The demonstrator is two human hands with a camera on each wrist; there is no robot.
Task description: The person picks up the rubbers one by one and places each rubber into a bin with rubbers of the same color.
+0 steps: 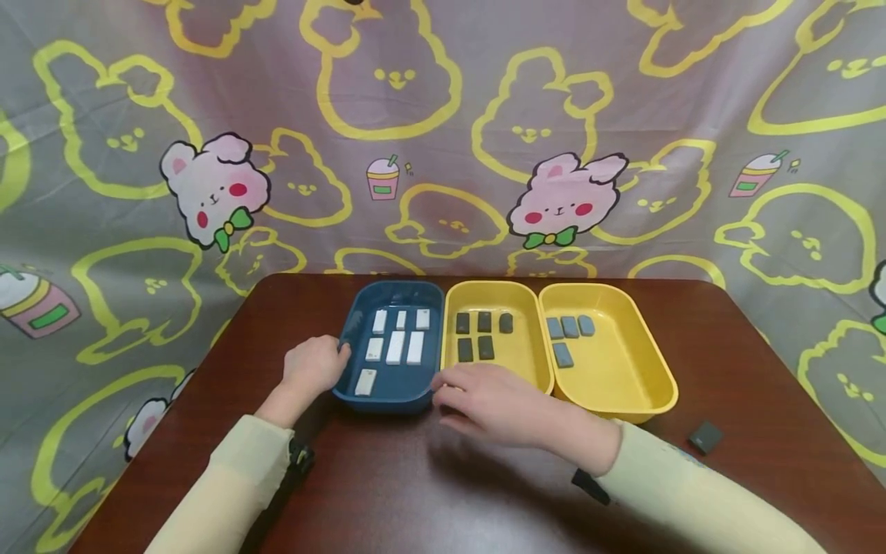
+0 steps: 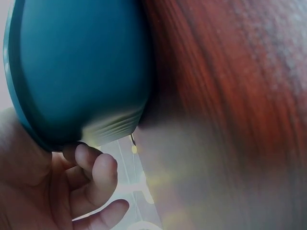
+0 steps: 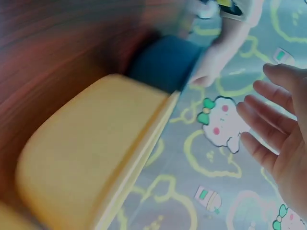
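My left hand [image 1: 314, 365] grips the left rim of a blue plastic bin [image 1: 388, 403]; in the left wrist view its fingers [image 2: 98, 179] curl below the rim. Several white rectangular blocks [image 1: 395, 348] lie inside that bin in rough rows. My right hand [image 1: 494, 404] hovers by the front of the middle yellow bin [image 1: 493, 290], near the blue bin's front right corner. Its fingers look loose and spread in the right wrist view, with nothing between them. Several black blocks [image 1: 484, 322] lie in the middle bin; its front part is hidden by this hand.
A second yellow bin [image 1: 630, 346] stands at the right with several grey-blue blocks [image 1: 570, 327] at its left side. One dark block [image 1: 705, 437] lies on the brown table [image 1: 388, 485] right of my forearm. A patterned cloth [image 1: 443, 154] hangs behind the table.
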